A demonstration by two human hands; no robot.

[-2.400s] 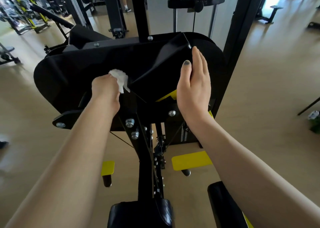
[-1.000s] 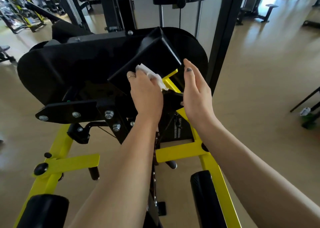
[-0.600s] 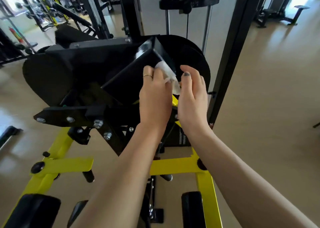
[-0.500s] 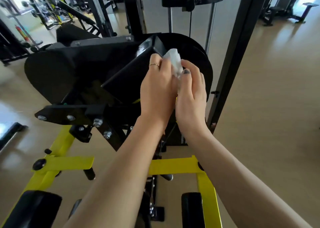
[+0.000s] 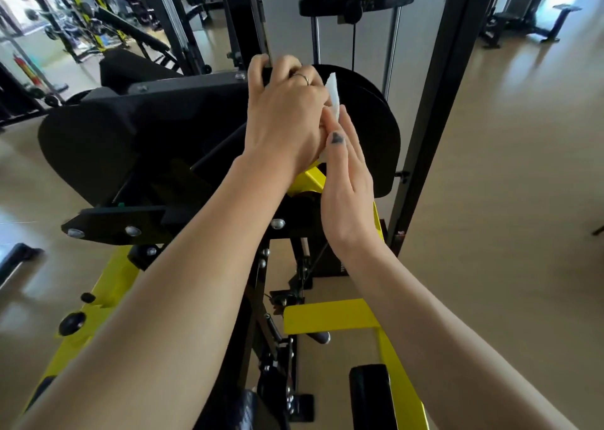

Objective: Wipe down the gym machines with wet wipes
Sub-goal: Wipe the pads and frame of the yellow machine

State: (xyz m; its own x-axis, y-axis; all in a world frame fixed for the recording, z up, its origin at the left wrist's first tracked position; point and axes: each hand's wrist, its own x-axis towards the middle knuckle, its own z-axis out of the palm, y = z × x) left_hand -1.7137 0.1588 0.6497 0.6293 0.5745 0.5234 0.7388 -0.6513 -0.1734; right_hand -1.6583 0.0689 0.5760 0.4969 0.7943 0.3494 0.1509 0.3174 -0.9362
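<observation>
**A:** A person's left hand [image 5: 284, 116] now curls over the top edge of the black pad [image 5: 157, 125] on a yellow-framed gym machine [image 5: 330, 320]; half a second ago it was lower, pressed against the right.

**B:** And the wet wipe [image 5: 334, 98]?

**A:** Upright between both hands, touching each. Which one pinches it cannot be told. The right hand [image 5: 348, 181] lies with fingers straight along the wipe.

**B:** Meaning?

**A:** Likely a handover: the left braces the pad, the right may take over wiping the round black disc [image 5: 376, 125] behind.
</observation>
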